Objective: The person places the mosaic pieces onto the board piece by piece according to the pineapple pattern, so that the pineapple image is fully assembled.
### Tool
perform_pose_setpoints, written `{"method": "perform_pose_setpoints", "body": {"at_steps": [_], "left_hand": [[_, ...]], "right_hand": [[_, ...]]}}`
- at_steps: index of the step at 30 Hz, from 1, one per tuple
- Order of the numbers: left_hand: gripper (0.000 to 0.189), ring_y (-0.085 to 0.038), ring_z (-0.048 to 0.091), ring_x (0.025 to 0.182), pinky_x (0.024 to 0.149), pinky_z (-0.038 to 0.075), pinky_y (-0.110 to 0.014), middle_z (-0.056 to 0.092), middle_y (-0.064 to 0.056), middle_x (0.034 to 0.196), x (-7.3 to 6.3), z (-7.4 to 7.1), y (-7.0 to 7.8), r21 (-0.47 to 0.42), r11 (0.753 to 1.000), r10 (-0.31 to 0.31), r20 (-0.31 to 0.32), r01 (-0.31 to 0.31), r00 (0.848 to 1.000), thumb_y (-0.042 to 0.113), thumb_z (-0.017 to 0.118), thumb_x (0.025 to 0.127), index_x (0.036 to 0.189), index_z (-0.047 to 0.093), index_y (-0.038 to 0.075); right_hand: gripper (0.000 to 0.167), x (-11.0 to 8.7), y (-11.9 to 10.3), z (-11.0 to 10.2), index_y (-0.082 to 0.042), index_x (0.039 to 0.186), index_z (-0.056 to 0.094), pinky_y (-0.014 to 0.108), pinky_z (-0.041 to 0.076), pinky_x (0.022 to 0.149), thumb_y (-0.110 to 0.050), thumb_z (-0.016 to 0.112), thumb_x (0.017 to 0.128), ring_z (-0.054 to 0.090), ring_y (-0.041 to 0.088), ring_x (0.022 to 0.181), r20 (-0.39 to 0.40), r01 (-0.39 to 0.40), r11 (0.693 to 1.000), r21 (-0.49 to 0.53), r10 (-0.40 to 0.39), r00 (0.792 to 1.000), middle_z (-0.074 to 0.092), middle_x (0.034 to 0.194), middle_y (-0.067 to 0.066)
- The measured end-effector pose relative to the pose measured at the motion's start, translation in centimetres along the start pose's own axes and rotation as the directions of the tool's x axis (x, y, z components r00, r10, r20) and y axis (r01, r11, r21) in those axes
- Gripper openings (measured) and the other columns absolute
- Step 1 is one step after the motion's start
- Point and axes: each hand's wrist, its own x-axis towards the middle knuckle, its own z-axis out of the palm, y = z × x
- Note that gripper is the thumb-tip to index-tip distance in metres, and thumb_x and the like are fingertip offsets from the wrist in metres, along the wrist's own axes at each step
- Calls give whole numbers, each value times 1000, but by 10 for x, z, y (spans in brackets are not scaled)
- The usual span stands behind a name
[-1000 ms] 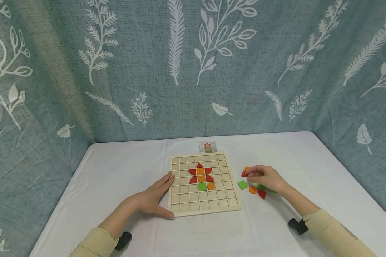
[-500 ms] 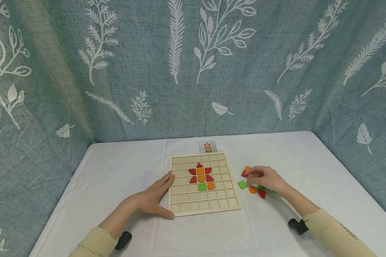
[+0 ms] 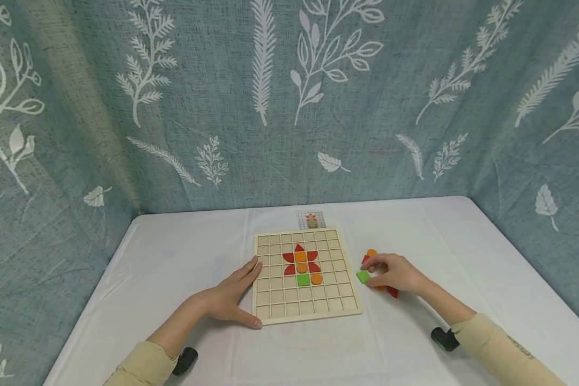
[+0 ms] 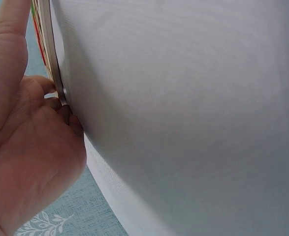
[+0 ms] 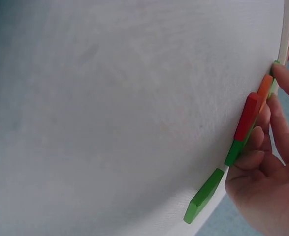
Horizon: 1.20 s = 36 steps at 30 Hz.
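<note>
A square wooden grid board lies on the white table. In its cells sit several red pieces, an orange square, two orange discs and a green square. My left hand rests against the board's left edge, thumb at the near corner, fingers extended. Right of the board, my right hand has thumb and index finger at opposite edges of another green square tile, pinching it close to the tabletop. Its remaining fingers are curled in the right wrist view.
Around the right hand lie loose pieces: an orange disc, a red piece, and green pieces, partly hidden by the hand in the head view. A small pattern card lies behind the board. A patterned curtain encloses the table.
My right hand has shifted slightly left and nearer, from above the loose pieces to the green square tile, its thumb and index finger spreading around it. The left hand and board stay put.
</note>
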Motion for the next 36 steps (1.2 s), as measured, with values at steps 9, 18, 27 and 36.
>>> {"method": "perform_pose_setpoints", "body": {"at_steps": [9,18,27,36], "left_hand": [[126,-41,4,147,114,17,-58,-3,-19,162,2,0,-3,6,1000,-8,-4,8,1000,50,85,70,155,7,-2],[125,-41,4,147,114,17,-58,-3,-20,162,2,-1,-3,7,1000,-6,-1,6,1000,50,84,71,155,8,-2],[126,-41,4,147,114,17,-58,-3,-19,162,1,0,-4,-1,1000,-4,2,4,1000,50,85,70,155,7,-2],[125,-40,4,147,114,18,-58,-3,-18,162,2,-1,-5,12,1000,-3,0,3,1000,51,84,71,155,8,-1]], "right_hand": [[24,1,-2,-5,-10,100,70,29,42,62,-22,79,82,50,18,73,-26,5,1000,-9,-5,1000,59,86,0],[26,14,10,-18,-8,112,68,30,46,64,-21,72,89,53,21,82,-163,-115,993,14,115,980,62,98,5],[28,23,16,-20,-7,115,69,33,47,74,-16,71,89,54,23,90,-120,-100,995,6,100,988,62,107,9],[27,27,15,-18,-5,108,70,31,42,65,-21,75,86,50,20,78,-138,-110,994,-5,108,985,59,90,3]]}}
